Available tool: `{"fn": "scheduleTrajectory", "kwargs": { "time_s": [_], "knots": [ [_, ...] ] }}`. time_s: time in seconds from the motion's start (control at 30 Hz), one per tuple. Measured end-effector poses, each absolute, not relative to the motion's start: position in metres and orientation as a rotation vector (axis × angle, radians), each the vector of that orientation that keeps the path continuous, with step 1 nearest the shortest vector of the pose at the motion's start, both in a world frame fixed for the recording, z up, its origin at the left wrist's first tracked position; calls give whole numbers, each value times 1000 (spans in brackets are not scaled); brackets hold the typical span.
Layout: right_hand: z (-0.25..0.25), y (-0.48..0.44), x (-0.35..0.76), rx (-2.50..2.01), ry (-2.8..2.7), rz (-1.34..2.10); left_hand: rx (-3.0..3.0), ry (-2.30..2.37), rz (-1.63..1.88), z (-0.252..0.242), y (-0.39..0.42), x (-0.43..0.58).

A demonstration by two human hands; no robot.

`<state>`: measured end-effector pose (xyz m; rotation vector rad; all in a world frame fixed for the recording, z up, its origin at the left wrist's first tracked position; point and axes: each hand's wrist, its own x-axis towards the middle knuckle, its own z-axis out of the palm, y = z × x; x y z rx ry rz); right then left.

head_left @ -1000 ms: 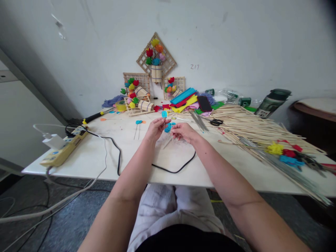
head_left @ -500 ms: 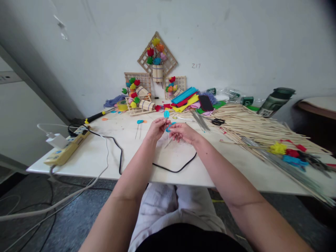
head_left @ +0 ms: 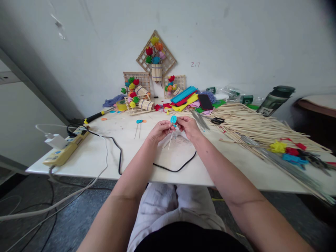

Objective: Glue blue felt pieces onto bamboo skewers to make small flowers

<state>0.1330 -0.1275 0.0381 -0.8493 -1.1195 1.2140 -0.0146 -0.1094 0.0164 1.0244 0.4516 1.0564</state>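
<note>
Over the middle of the table, my left hand (head_left: 160,130) is closed in a pinch on the thin stem of a round blue petal (head_left: 173,119). My right hand (head_left: 188,127) pinches that petal's right edge between thumb and fingers. A second bit of blue shows just below, partly hidden by the fingers. Thin pale stems (head_left: 170,140) point down from between the hands toward the tabletop. To the left, two blue petals (head_left: 139,121) on thin stems lie on the table beside an orange piece (head_left: 144,121).
Lattice frames with fabric flowers (head_left: 156,54) stand at the back. Folded coloured cloth (head_left: 184,96), a phone (head_left: 205,102), black scissors (head_left: 217,120) and many wooden sticks (head_left: 257,122) lie to the right. A power strip (head_left: 67,147), glue gun (head_left: 96,117) and black cable (head_left: 180,170) are also on the table.
My right hand has risen from the lower blue petal to the edge of the upper one. The upper petal has shifted right and slightly down, and both hands are now level.
</note>
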Motion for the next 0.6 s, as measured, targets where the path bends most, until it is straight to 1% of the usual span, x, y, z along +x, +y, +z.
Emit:
{"fn": "scheduleTrajectory", "kwargs": {
  "time_s": [0.43,0.6],
  "knots": [
    [41,-125,136,-849,-1094,1227,1067,448,998,18,-113,-13],
    [41,-124,136,-818,-1127,1182,1063,420,1006,17,-112,-12]
  ]
}}
